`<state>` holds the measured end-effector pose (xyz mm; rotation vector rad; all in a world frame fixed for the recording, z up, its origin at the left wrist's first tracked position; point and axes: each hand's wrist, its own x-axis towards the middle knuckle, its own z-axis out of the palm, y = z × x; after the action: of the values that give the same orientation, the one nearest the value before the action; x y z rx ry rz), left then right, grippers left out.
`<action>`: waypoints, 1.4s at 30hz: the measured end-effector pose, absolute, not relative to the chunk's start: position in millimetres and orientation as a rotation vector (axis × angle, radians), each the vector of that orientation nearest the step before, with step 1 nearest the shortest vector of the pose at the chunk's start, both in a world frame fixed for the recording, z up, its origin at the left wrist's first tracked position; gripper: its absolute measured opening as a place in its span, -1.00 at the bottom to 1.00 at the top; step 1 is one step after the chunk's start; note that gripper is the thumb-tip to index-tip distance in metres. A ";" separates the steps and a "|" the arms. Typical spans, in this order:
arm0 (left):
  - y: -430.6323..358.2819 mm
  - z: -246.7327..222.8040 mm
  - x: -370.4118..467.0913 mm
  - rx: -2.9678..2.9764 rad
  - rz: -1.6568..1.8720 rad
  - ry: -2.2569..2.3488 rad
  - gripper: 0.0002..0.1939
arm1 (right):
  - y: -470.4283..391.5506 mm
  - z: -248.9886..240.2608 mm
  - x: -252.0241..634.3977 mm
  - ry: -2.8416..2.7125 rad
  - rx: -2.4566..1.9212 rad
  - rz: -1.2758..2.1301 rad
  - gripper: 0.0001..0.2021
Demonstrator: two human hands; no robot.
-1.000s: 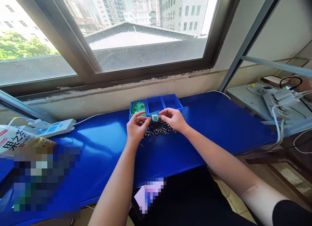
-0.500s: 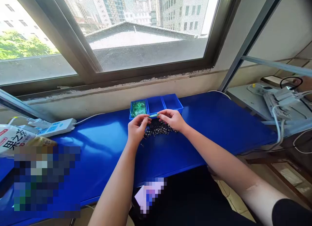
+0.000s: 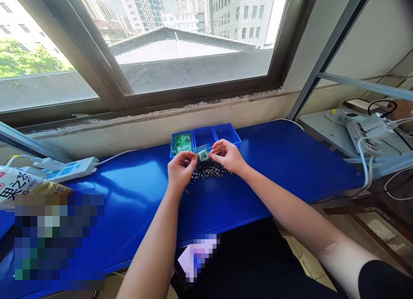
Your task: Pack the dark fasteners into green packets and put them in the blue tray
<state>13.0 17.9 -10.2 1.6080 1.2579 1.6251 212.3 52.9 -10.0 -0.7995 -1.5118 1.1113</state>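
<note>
Between my two hands a small clear bag with a green and white printed label (image 3: 203, 155) is stretched out, its face toward me. My left hand (image 3: 182, 167) pinches its left edge, and my right hand (image 3: 227, 156) pinches the right edge. Directly below lies a loose pile of small dark and silvery metal parts (image 3: 211, 171) on the blue table (image 3: 219, 200). Behind my hands stands a blue tray (image 3: 226, 133) with three compartments; the left one holds green bags (image 3: 182, 142). The other two show bare blue bottoms.
A white power strip (image 3: 72, 169) and a printed packet (image 3: 19, 187) lie at the left, near a blurred-out area. Grey metal posts rise on both sides. At the right, chargers and cables (image 3: 368, 129) rest on a grey surface beside another person's hand (image 3: 403, 112).
The small bag, seen nearly edge-on before, now shows its label face. My fingers have shifted slightly around it, and the view has moved a little.
</note>
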 end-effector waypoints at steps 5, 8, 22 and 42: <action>16.2 -5.6 14.6 1.529 1.618 1.219 -0.62 | 53.8 -10.6 213.2 -1.543 -0.844 1.125 -0.62; 16.0 -4.1 15.1 1.539 1.594 1.229 -0.53 | 55.2 -12.8 213.2 -1.568 -0.844 1.103 -0.70; 19.1 -12.0 11.6 1.655 1.526 1.354 -0.77 | 54.2 -11.5 214.1 -1.594 -0.866 0.978 -0.74; 16.2 -9.8 13.5 1.699 1.520 1.328 -0.81 | 50.4 -7.0 214.0 -1.591 -0.899 1.016 -0.75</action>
<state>13.5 16.2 -9.8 1.6994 1.3282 1.5201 214.0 50.4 -7.0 -0.8986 -1.5911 1.0159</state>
